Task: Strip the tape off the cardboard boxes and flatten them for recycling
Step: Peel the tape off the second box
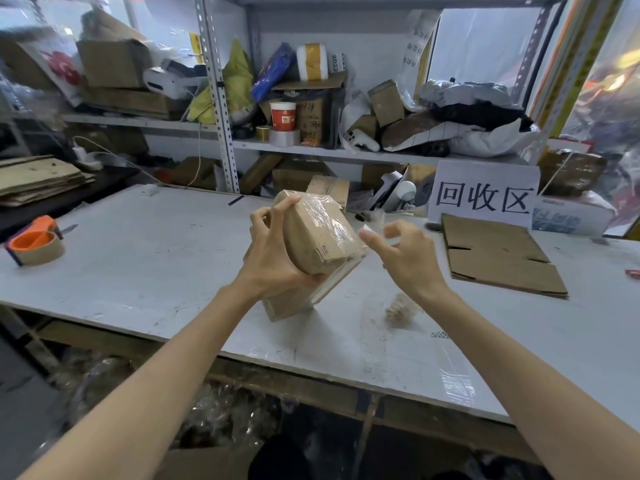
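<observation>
Left hand (273, 258) grip clenched round cardboard box (318, 237), held tilted over the middle of the worktop (145, 271). Right hand (408, 258) just beside it, pinching a blurred clear tape strip (375, 220). Flattened cardboard (502, 258) toward right edge, below sign (485, 199) reading 回收区. Orange tape dispenser (34, 244) at left edge, scuffed white surface open between it and box. Cluttered shelving (221, 98) behind far edge.

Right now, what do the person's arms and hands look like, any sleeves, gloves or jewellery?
Both are bare. The left hand and right hand wear no gloves, and no rings, watch or bracelets show. No sleeves are in view up to the frame's edge.
</observation>
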{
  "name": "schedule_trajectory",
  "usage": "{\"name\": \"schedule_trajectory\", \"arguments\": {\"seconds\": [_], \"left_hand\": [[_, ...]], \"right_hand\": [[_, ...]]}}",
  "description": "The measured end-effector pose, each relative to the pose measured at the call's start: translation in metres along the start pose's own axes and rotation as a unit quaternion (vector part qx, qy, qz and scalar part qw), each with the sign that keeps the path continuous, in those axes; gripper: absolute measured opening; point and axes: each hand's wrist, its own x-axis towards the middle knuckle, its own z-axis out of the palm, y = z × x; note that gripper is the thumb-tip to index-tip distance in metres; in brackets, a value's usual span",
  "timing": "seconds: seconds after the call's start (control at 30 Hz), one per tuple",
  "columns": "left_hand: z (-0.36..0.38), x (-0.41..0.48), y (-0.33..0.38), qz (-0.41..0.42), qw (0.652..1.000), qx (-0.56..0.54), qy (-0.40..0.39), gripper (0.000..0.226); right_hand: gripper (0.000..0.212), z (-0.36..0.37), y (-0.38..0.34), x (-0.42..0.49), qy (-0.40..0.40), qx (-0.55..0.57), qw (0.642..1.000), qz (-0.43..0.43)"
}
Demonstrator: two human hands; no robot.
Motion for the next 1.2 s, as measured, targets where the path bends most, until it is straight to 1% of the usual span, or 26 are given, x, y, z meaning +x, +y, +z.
{"name": "schedule_trajectory", "arguments": {"seconds": [0.07, 0.17, 0.23, 0.27, 0.33, 0.43, 0.47, 0.5, 0.53, 0.63, 0.7, 0.8, 0.87, 0.97, 1.03, 1.13, 1.2], "left_hand": [[-0.001, -0.003, 0.002, 0.025, 1.0, -0.008, -0.001, 0.116], [-0.002, -0.005, 0.003, 0.049, 0.999, -0.017, -0.009, 0.116], [-0.002, -0.006, 0.003, 0.056, 0.998, -0.019, -0.014, 0.117], [-0.002, -0.006, 0.003, 0.056, 0.998, -0.021, -0.014, 0.117], [-0.001, -0.007, 0.002, 0.046, 0.998, -0.031, -0.01, 0.117], [0.002, -0.007, 0.004, -0.012, 0.999, -0.048, 0.0, 0.118], [0.003, -0.006, 0.004, -0.042, 0.997, -0.058, 0.006, 0.119], [0.004, -0.006, 0.005, -0.07, 0.995, -0.069, 0.012, 0.121], [0.005, -0.005, 0.004, -0.093, 0.992, -0.079, 0.015, 0.122], [0.01, -0.001, 0.004, -0.144, 0.984, -0.106, 0.007, 0.119], [0.011, 0.0, 0.005, -0.156, 0.982, -0.102, 0.005, 0.12], [0.015, 0.004, 0.007, -0.171, 0.98, -0.1, 0.011, 0.119], [0.017, 0.008, 0.008, -0.178, 0.979, -0.098, 0.013, 0.118], [0.017, 0.011, 0.006, -0.178, 0.98, -0.086, 0.0, 0.117], [0.015, 0.012, 0.006, -0.181, 0.98, -0.084, -0.006, 0.117], [0.013, 0.012, 0.006, -0.187, 0.979, -0.083, -0.015, 0.118], [0.011, 0.012, 0.008, -0.19, 0.978, -0.082, -0.024, 0.12]], "right_hand": [[0.055, 0.002, -0.002, 0.005, -0.046, -0.016, 0.998, 0.028], [0.031, 0.001, -0.003, 0.011, -0.094, 0.025, 0.993, 0.068], [0.016, 0.002, -0.002, 0.012, -0.105, 0.045, 0.99, 0.086], [0.013, 0.004, -0.001, 0.011, -0.093, 0.06, 0.989, 0.095], [0.013, 0.008, 0.001, 0.01, -0.049, 0.132, 0.98, 0.138], [0.008, 0.011, 0.001, 0.008, -0.003, 0.277, 0.937, 0.21], [0.007, 0.012, 0.0, 0.008, 0.008, 0.316, 0.923, 0.221], [0.006, 0.012, 0.0, 0.009, 0.013, 0.334, 0.917, 0.22], [0.006, 0.013, -0.001, 0.01, 0.013, 0.327, 0.922, 0.207], [0.013, 0.009, 0.0, 0.009, 0.008, 0.256, 0.957, 0.139], [0.017, 0.006, 0.002, 0.005, 0.01, 0.218, 0.971, 0.095], [0.012, 0.005, 0.004, -0.004, 0.027, 0.155, 0.987, 0.02], [0.011, 0.005, 0.002, -0.008, 0.032, 0.093, 0.995, -0.036], [0.01, -0.001, 0.002, -0.009, 0.027, 0.013, 0.993, -0.114], [0.01, -0.005, 0.003, -0.011, 0.003, -0.026, 0.985, -0.17], [0.01, -0.012, 0.002, -0.013, -0.028, -0.077, 0.971, -0.223], [0.014, -0.017, 0.0, -0.012, -0.02, -0.151, 0.956, -0.25]]}}
